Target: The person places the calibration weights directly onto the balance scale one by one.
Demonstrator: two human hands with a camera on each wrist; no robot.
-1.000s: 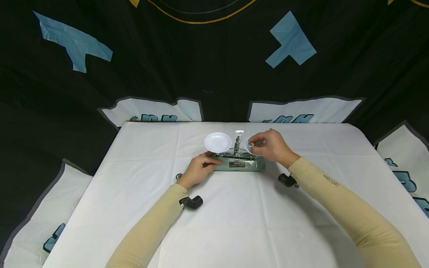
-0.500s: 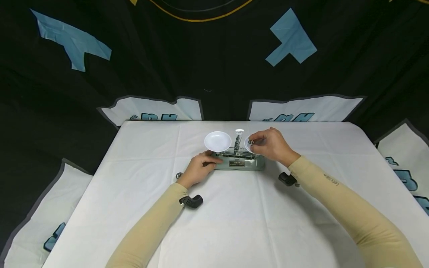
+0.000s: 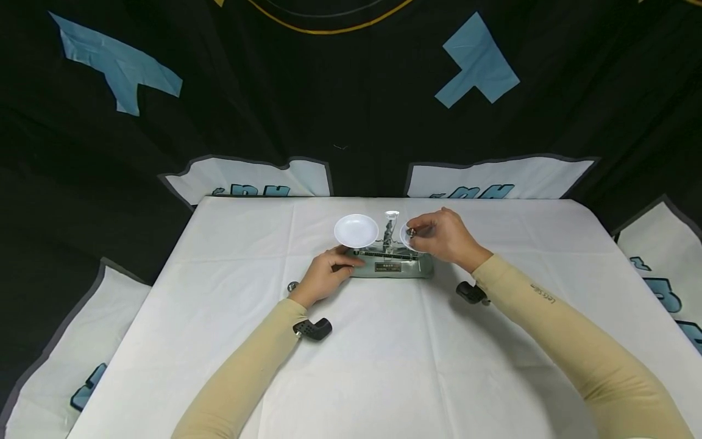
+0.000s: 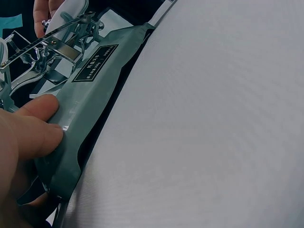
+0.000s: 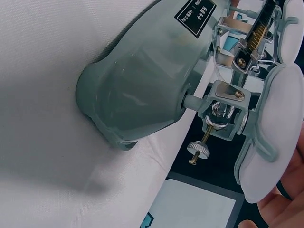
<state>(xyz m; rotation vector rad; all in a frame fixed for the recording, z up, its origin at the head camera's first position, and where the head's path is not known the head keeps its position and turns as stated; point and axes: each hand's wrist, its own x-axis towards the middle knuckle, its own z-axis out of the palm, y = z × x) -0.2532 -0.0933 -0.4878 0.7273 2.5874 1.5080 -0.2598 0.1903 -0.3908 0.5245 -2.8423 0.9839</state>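
A grey-green balance scale [image 3: 392,271] with two white pans stands on the table. My left hand [image 3: 323,277] grips the left end of its base; in the left wrist view the thumb [image 4: 40,137] lies on the front face. My right hand [image 3: 446,238] pinches a small shiny metal piece [image 3: 412,232], which looks like a weight, at the right pan [image 3: 403,239]. That pan is partly covered by the hand. The left pan [image 3: 356,231] holds nothing visible. In the right wrist view, fingers [image 5: 275,209] show behind the near pan [image 5: 280,128].
A white cloth covers the table [image 3: 373,366]. Beside my left wrist is a small round shiny thing [image 3: 292,286]; I cannot tell whether it lies on the table. A black curtain [image 3: 351,110] hangs behind the far edge. A threaded adjusting nut [image 5: 198,149] projects from the scale.
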